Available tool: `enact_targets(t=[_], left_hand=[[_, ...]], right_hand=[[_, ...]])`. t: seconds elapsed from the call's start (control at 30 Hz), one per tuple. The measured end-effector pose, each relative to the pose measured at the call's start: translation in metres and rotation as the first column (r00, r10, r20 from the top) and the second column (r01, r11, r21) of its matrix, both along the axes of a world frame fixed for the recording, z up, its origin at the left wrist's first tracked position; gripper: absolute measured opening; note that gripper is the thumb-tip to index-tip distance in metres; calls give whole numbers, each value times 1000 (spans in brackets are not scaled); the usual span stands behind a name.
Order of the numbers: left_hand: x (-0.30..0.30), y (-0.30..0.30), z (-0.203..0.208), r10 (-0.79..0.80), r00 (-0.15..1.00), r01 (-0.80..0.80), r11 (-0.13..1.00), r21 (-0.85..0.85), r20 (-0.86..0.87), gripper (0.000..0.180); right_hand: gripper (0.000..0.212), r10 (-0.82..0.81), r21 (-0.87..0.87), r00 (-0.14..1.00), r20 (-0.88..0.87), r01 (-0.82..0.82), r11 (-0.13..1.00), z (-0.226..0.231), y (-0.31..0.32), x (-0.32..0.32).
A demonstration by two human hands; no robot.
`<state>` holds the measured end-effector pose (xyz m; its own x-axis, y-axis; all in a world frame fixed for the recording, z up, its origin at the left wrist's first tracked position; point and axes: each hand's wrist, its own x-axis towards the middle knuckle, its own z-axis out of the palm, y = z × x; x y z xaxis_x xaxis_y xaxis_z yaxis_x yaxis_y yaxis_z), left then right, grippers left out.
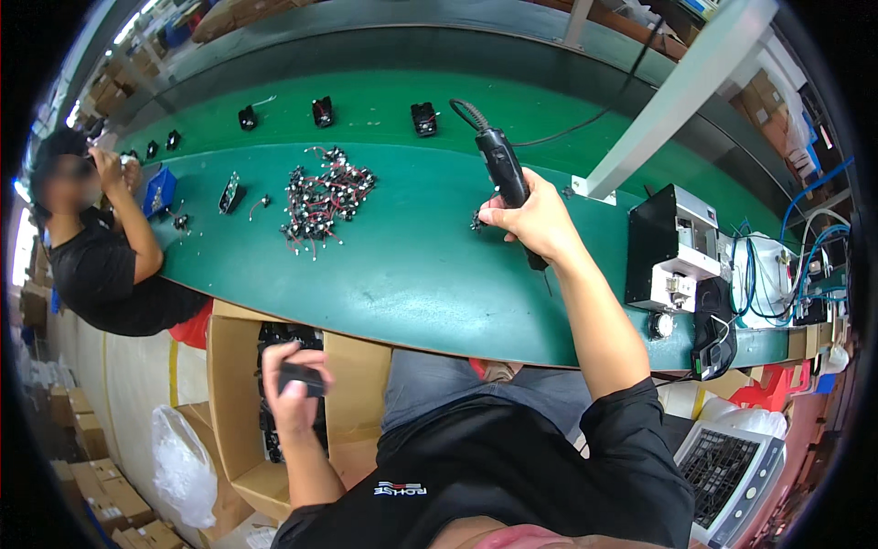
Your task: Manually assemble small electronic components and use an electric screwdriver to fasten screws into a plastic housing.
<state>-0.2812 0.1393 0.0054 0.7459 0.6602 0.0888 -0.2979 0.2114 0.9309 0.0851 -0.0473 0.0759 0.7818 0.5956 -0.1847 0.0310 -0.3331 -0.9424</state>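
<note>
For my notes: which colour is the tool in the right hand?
Black, clearest in the head view: electric screwdriver.

Wired parts pile (325, 197) on bench (412, 284); cardboard box (233, 403) below, left; control unit (672, 247) right.

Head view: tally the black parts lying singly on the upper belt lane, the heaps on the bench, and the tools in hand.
Small black parts lying singly on the upper lane: 3, at and
Heaps of wired black parts on the bench: 1
Electric screwdrivers, in the right hand: 1
Black parts held by the left hand: 1
Total: 6
</note>
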Motion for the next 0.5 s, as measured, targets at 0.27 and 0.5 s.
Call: enact_targets(t=[0.27, 0.5], left_hand=[[233, -75, 32, -667, 742, 669, 743, 13, -65, 29], [296, -135, 41, -645, 728, 679, 630, 378, -233, 42]], right_hand=[[57, -131, 372, 971, -198, 198, 907, 28, -96, -24], [54, -438, 313, 879, -188, 476, 822, 0, -139, -37]])
